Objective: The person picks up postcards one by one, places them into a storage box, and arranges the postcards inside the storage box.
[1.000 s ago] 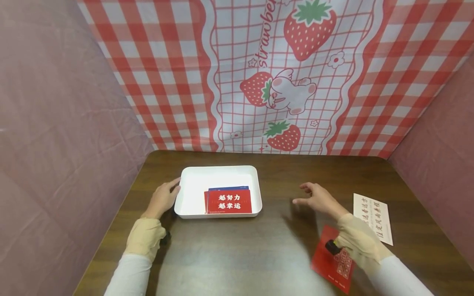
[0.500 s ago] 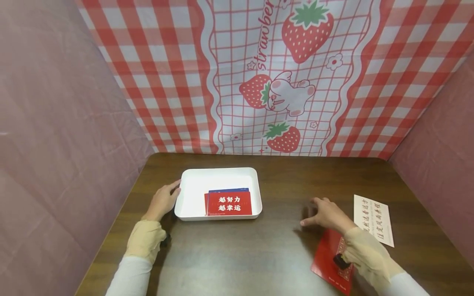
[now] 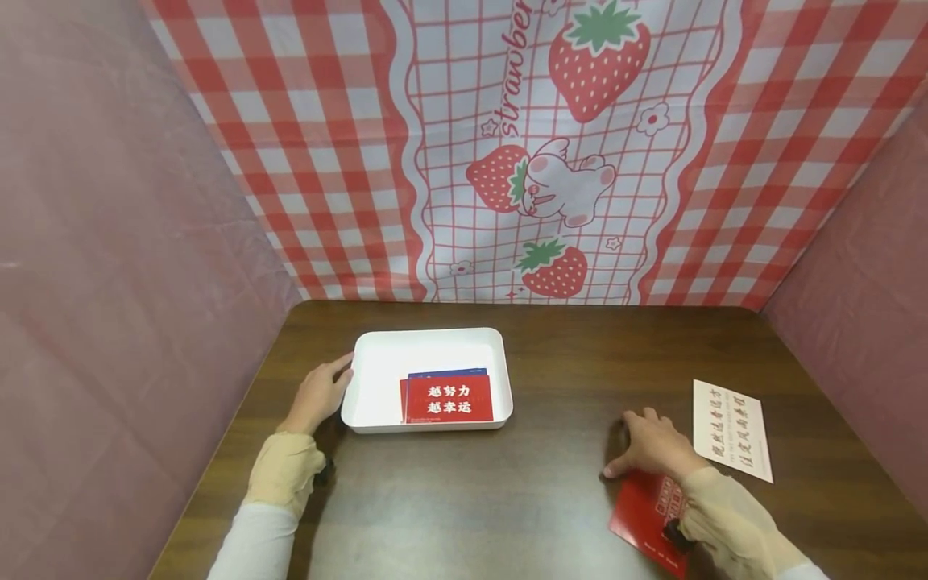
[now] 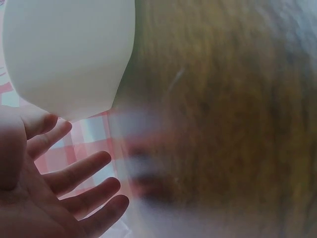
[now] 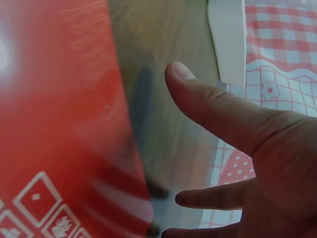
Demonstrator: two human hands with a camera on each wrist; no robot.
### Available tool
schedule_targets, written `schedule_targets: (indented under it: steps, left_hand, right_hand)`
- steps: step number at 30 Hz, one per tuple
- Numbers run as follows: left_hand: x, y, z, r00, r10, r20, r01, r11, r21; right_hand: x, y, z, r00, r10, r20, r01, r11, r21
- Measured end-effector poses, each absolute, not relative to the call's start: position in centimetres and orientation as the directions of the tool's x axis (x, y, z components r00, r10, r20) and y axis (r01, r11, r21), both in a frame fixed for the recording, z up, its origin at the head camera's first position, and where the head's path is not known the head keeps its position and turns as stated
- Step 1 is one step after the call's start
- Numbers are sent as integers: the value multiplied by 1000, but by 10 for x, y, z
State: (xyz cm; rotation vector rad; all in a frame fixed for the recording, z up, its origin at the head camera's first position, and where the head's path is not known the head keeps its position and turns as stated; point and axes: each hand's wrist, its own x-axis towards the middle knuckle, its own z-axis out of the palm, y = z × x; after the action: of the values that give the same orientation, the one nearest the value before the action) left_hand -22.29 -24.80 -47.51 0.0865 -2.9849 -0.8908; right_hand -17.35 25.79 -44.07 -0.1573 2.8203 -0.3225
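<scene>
My left hand (image 3: 319, 395) rests at the left end of a white tray (image 3: 362, 362), its thumb and a finger at the rim. In the left wrist view the other fingers (image 4: 84, 173) are spread, away from the tray wall. Inside the tray lie several overlapping cards, a red card (image 3: 449, 399) with white characters on top and a blue card (image 3: 471, 372) under it. Over the far end of a red card (image 3: 645, 524) on the table hovers my right hand (image 3: 656, 443), thumb and fingers apart. The right wrist view has a gap between that hand and the red card's edge.
A white card (image 3: 732, 431) with dark characters lies on the wooden table (image 3: 464, 499), right of my right hand. A checked strawberry cloth (image 3: 464, 161) hangs behind the table's back edge. Pink cloth (image 3: 130, 266) flanks both sides.
My right hand has moved toward me and slightly right, coming over the far end of the red card. More of the white card shows. My left hand stays at the tray.
</scene>
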Motion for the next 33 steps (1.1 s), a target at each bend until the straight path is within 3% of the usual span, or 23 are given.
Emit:
schedule_targets:
  steps: [21,33]
  left_hand:
    - [-222,-246,-477,-997,-75,-9,-68,839,540]
    - [-223,-245,-477,-997,-75,-26,-77,843,532]
  right_hand:
    - [-143,273,-450,-951,-120,-284,-61,976,-207]
    - [-140,280,-457,-969,-145,-201,-98,969,-226]
